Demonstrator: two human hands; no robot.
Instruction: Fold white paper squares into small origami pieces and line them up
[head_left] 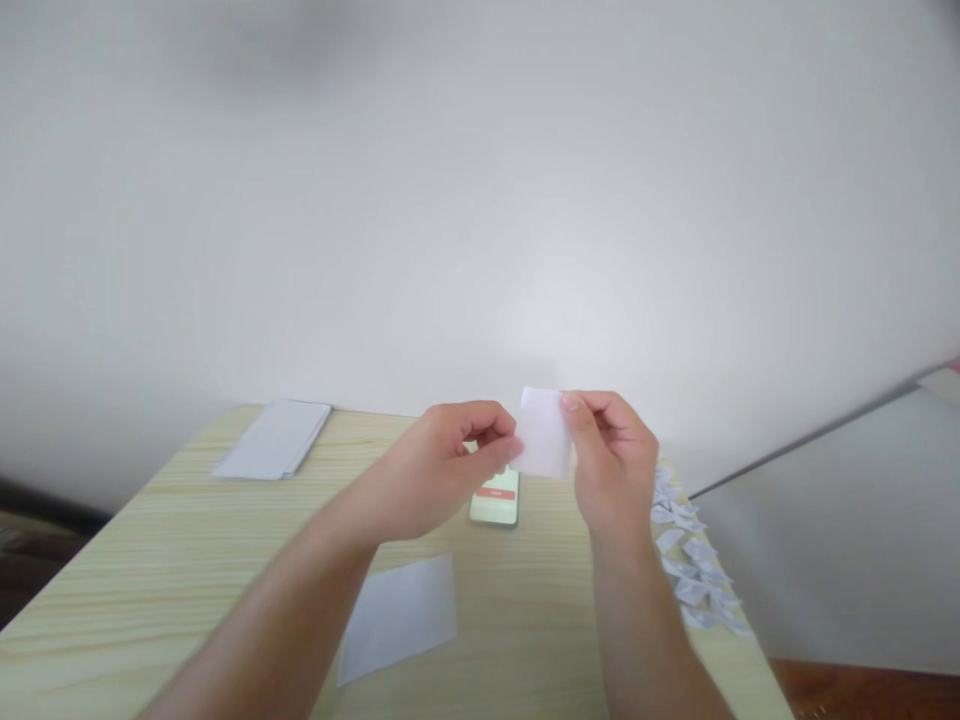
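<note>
Wood-grain table (540,610) w/ 2 hands above, apart from e/o: L hand (431,475) fingers curled, thumb + fingertips pinching lower-L edge, R hand (616,455) thumb clamped on upper-R corner, of sm. white paper (544,432) held up btwn them.

A table (540,620) bears a phone (495,508), sheet (405,620), stack (274,440) — and folded papers (700,550).

Head-mounted camera: single view, forward and down
Looks from above and behind the left hand (427,470) and right hand (616,460) at close range; wall (480,200) fills the upper field, tabletop (532,620) the lower.
</note>
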